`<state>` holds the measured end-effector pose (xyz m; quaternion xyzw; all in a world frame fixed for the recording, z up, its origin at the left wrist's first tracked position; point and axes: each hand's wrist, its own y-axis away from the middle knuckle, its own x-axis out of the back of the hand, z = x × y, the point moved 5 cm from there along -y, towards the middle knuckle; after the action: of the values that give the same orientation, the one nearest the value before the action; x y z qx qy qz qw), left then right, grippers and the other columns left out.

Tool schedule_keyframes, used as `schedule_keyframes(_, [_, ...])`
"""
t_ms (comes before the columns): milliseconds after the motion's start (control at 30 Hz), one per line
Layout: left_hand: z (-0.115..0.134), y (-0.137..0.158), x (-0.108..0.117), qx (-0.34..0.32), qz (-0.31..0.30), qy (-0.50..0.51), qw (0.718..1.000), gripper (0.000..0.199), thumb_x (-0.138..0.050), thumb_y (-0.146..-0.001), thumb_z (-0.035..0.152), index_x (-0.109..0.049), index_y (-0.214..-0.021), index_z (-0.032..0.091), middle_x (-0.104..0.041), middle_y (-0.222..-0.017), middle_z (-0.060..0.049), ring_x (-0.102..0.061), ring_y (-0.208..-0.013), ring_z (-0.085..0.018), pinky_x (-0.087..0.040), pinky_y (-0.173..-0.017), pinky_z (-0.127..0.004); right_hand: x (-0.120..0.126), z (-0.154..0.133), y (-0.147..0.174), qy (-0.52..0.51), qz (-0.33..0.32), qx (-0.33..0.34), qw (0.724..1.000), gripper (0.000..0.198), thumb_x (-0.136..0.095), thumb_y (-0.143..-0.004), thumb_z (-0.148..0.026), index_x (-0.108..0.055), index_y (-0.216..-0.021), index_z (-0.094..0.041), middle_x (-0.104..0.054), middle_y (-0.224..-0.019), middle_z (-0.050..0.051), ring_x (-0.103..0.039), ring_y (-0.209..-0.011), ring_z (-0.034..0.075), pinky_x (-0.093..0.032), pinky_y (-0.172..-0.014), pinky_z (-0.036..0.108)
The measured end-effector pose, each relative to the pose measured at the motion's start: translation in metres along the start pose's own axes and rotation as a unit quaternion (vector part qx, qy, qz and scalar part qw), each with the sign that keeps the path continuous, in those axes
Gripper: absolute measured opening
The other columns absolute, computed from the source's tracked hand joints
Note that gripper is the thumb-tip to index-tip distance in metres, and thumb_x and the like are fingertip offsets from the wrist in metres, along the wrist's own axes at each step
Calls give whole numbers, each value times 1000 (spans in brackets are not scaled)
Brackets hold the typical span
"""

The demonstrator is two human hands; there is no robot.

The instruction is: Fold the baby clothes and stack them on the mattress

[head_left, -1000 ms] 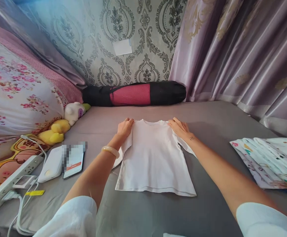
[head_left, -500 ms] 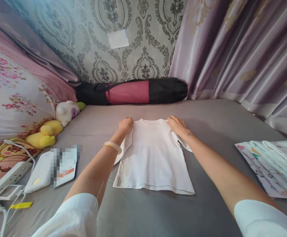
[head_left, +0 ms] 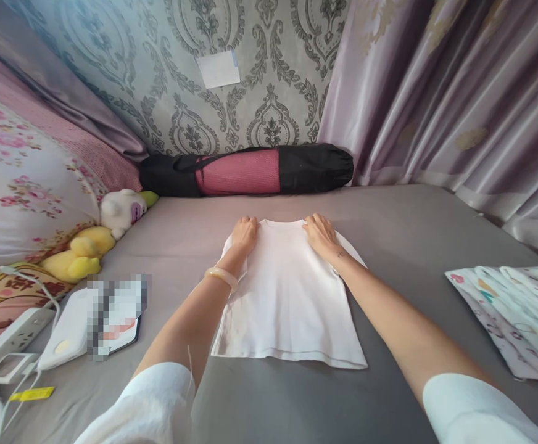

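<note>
A small white long-sleeved shirt (head_left: pixel 287 296) lies spread on the grey bed sheet, its collar at the far side and its hem towards me. My left hand (head_left: pixel 245 233) is closed on the shirt's left shoulder beside the neckline, fingers curled over the cloth. At the opposite shoulder, close to the collar, my right hand (head_left: pixel 319 234) grips the fabric in the same way. Both sleeves are partly covered by my hands and forearms. A pale bangle (head_left: pixel 221 279) circles my left wrist.
Folded patterned cloths (head_left: pixel 514 320) lie at right. On the left are a power strip (head_left: pixel 12 333) with cables, a white power bank (head_left: pixel 68 327), a partly blurred phone (head_left: pixel 123 314) and plush toys (head_left: pixel 84 253). A black and pink rolled bag (head_left: pixel 239 172) rests against the wall.
Both hands have slid inward along the shoulders, closer to the collar. The sleeve on the right now shows as a curve outside my right wrist. The view has shifted slightly.
</note>
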<state>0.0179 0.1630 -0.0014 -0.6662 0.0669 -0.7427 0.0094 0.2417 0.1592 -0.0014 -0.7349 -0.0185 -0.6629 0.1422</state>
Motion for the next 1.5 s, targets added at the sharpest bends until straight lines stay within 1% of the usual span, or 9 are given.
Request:
schedule_keyframes(233, [3, 2, -5, 38, -31, -1, 999, 34, -32, -100, 28, -58, -119, 16, -63, -119, -19, -58, -114, -30, -44, -93, -39, -7, -3, 1, -2, -16, -5, 1000, 29, -38, -103, -25, -61, -118, -14, -60, -121, 15, -52, -113, 28, -37, -95, 36])
schedule_keyframes(400, [-25, 5, 2, 137, -78, 53, 986, 40, -42, -95, 47, -61, -114, 17, -67, -119, -19, -63, -111, -32, -49, -85, -38, -2, 21, 2, -118, -36, -48, 991, 31, -47, -100, -28, -59, -125, -13, -60, -129, 16, -53, -121, 25, -39, -97, 29])
schedule_keyframes(533, [-57, 21, 12, 172, -102, 157, 967, 42, -46, -90, 54, -66, -87, 17, -71, -97, -14, -67, -94, -26, -49, -75, -31, 8, 58, 15, -224, -107, -132, 960, 31, -51, -98, -32, -65, -118, -13, -67, -121, 13, -62, -111, 23, -45, -87, 25])
schedule_keyframes(633, [-76, 42, 16, 207, -127, 249, 938, 41, -54, -85, 56, -65, -79, 17, -67, -76, -7, -64, -74, -21, -48, -65, -28, 18, 78, 37, -261, -140, -165, 941, 30, -48, -99, -34, -70, -103, -14, -73, -104, 8, -66, -92, 19, -47, -76, 23])
schedule_keyframes(800, [-89, 79, 31, 211, -128, 318, 915, 42, -66, -72, 61, -65, -78, 20, -55, -59, 0, -57, -64, -18, -45, -58, -27, 24, 100, 83, -385, -191, -235, 872, 22, -63, -91, -36, -70, -86, -16, -72, -83, 3, -64, -72, 16, -48, -64, 22])
schedule_keyframes(1067, [-104, 123, 44, 171, -194, 341, 904, 52, -73, -54, 70, -62, -69, 21, -59, -72, 0, -56, -77, -20, -45, -68, -28, 32, 117, 136, -531, -262, -220, 775, 21, -77, -80, -36, -67, -82, -17, -68, -80, 3, -63, -71, 14, -53, -62, 20])
schedule_keyframes(1267, [-117, 143, 43, 125, -245, 337, 900, 48, -76, -49, 64, -58, -63, 21, -54, -64, 3, -51, -71, -17, -40, -65, -26, 32, 111, 136, -595, -214, -261, 730, 14, -65, -90, -28, -63, -82, -18, -64, -72, 2, -58, -60, 12, -51, -55, 19])
schedule_keyframes(1400, [-123, 147, 43, 129, -232, 316, 911, 43, -75, -49, 58, -61, -66, 21, -58, -64, 2, -55, -72, -20, -42, -63, -27, 27, 98, 131, -645, -212, -298, 671, 19, -49, -94, -20, -58, -77, -18, -62, -64, 3, -56, -54, 13, -47, -48, 21])
schedule_keyframes(1500, [-130, 143, 47, 137, -195, 309, 921, 39, -71, -52, 56, -62, -67, 21, -59, -63, 1, -57, -70, -21, -44, -62, -28, 23, 93, 131, -660, -220, -299, 654, 18, -47, -89, -13, -59, -76, -18, -63, -62, 4, -57, -55, 14, -48, -50, 22])
